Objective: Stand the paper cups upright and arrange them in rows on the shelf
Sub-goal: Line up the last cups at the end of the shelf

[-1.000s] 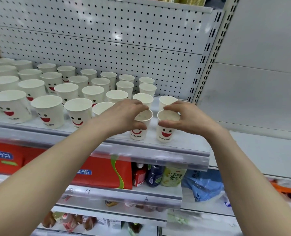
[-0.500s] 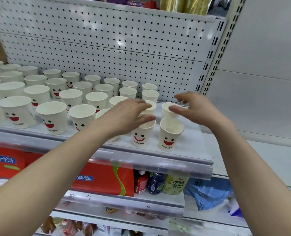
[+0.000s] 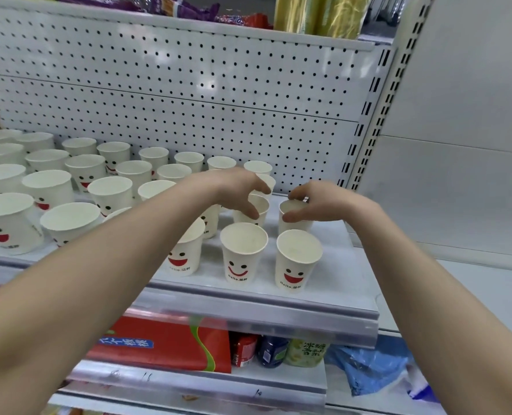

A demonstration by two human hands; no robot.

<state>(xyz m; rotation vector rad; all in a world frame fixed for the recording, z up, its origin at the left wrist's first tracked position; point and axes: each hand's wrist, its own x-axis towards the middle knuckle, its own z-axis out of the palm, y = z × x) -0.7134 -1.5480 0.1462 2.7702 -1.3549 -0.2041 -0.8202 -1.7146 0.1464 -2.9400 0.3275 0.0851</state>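
Head view had both bare arms reaching in over the white metal shelf [image 3: 338, 298], where white paper cups printed with red smiling faces [image 3: 108, 193] stood upright in rows running from nine o'clock to the three o'clock end. Up in the second row, the left hand [image 3: 234, 188] was curled over a second-row cup [image 3: 263, 206], thumb on the near rim and forefinger hooked over the far rim, pinching across the mouth. Just beside it at three o'clock, the right hand [image 3: 320, 202] pinched the end cup [image 3: 293, 207] the same way, thumb near and forefinger far; its other fingers were tucked out of sight, so their lie could not be told. At six o'clock of those two, a pair of front-row cups [image 3: 243, 256] stood upright and apart, faces outward. A perforated white back panel [image 3: 189, 100] rose at twelve o'clock. Down at six o'clock, a red carton [image 3: 165, 345], small bottles [image 3: 271, 351] and a blue plastic bag [image 3: 365, 369] sat on the lower level.
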